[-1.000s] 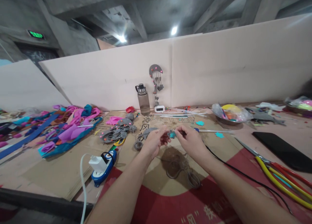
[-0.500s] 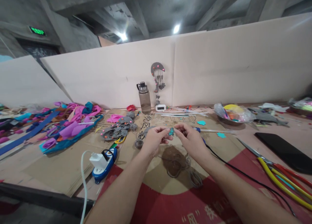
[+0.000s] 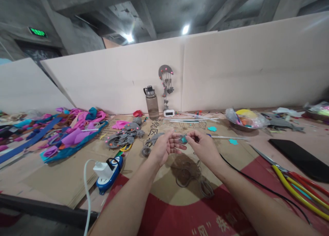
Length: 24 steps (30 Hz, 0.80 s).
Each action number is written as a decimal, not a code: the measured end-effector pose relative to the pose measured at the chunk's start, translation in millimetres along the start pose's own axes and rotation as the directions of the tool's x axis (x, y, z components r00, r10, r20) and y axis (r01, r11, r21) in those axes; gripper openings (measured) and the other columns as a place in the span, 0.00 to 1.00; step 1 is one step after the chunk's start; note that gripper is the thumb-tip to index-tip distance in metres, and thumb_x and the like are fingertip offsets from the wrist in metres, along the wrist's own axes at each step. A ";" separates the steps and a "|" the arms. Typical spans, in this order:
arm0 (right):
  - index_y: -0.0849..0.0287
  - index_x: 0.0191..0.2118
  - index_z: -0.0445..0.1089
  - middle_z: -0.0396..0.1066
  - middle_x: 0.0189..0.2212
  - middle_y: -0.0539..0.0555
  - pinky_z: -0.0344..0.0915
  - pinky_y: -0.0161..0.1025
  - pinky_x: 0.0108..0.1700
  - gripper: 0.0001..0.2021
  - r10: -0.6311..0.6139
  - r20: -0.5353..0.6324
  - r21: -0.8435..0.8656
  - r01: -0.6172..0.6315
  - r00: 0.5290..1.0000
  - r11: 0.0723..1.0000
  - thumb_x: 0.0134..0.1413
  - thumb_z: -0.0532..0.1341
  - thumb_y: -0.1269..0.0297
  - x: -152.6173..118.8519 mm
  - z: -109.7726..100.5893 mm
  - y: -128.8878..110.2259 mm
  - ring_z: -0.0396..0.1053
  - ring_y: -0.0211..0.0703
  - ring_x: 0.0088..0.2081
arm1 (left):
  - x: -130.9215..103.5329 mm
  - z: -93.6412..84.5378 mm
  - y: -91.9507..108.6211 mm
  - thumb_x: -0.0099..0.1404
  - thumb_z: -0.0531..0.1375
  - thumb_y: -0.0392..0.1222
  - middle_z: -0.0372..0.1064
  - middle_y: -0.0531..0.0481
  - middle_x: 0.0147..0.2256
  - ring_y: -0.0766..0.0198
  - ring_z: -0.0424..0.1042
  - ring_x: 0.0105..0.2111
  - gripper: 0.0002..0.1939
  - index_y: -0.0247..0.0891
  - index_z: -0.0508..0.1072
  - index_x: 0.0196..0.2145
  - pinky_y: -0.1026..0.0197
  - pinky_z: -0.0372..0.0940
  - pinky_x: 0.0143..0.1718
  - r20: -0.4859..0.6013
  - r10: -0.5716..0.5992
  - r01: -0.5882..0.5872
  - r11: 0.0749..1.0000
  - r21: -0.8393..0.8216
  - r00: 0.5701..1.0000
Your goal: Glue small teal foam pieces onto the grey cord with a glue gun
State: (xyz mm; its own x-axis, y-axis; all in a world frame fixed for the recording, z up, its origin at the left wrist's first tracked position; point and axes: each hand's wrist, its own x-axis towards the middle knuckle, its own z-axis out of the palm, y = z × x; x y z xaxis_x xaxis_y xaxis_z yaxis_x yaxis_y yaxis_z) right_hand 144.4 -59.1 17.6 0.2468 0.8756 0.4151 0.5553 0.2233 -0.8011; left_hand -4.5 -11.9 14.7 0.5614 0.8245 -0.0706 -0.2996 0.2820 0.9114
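Note:
My right hand point(image 3: 202, 146) pinches a small teal felt cut-out point(image 3: 183, 139) between thumb and fingertips, above the cardboard. Close beside it, my left hand point(image 3: 166, 147) is open, with its fingers apart and the palm turned towards the cut-out. Whether the left fingertips touch the cut-out, I cannot tell. Under the hands, loops of grey cord point(image 3: 183, 181) lie on the cardboard sheet point(image 3: 177, 198). Two more teal felt cut-outs, a far one point(image 3: 212, 128) and a nearer one point(image 3: 233, 141), lie beyond my right hand. A pale rod point(image 3: 226, 137) runs between them.
Scissors point(image 3: 285, 171) and a black phone point(image 3: 298, 157) lie at right. A power strip point(image 3: 109, 177) sits at left, near grey felt pieces point(image 3: 124, 136). A bottle point(image 3: 152, 104) and a grey moon hanging point(image 3: 166, 71) are at the back. A black cable point(image 3: 252, 180) crosses the right side.
The left fingers have opened from a pinch at the teal cut-out and spread apart. My right hand keeps hold of the cut-out, which has turned slightly.

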 end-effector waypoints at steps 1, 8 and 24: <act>0.59 0.25 0.66 0.66 0.21 0.50 0.56 0.36 0.27 0.10 0.014 0.003 0.005 -0.014 1.000 1.000 0.49 0.55 0.58 0.4 -0.4 -0.7 0.60 0.38 0.24 | 1.0 -1.0 -0.2 0.57 0.57 0.59 0.73 0.40 0.29 0.61 0.74 0.27 0.25 0.31 0.73 0.35 0.64 0.64 0.24 -0.028 0.001 -0.001 1.000 0.010 1.000; 0.59 0.25 0.66 0.64 0.20 0.48 0.54 0.35 0.26 0.09 0.010 0.038 -0.004 -0.010 0.999 1.000 0.48 0.55 0.59 1.6 -0.2 2.1 0.58 0.37 0.23 | 3.1 -2.7 -5.1 0.55 0.62 0.56 0.73 0.41 0.30 0.67 0.71 0.26 0.22 0.29 0.74 0.31 0.68 0.62 0.25 -0.002 0.129 -0.128 0.983 0.132 0.992; 0.62 0.36 0.69 0.60 0.22 0.46 0.45 0.31 0.21 0.16 0.117 0.556 0.340 -0.353 0.823 0.871 0.49 0.61 0.52 3.1 -14.4 -6.3 0.50 0.28 0.19 | 14.3 -35.2 13.8 0.48 0.67 0.41 0.69 0.52 0.24 0.69 0.71 0.22 0.12 0.32 0.72 0.29 0.71 0.57 0.18 -0.414 0.369 -0.337 0.929 0.152 0.832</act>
State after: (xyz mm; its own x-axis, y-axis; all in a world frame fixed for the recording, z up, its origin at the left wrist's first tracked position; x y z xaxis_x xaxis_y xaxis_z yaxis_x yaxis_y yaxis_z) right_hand 153.1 -64.0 30.1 -0.1733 0.9848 0.0088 0.1265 0.0311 -0.9915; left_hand -27.7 21.0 11.9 0.0372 0.9932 0.1103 -0.3498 -0.0904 0.9324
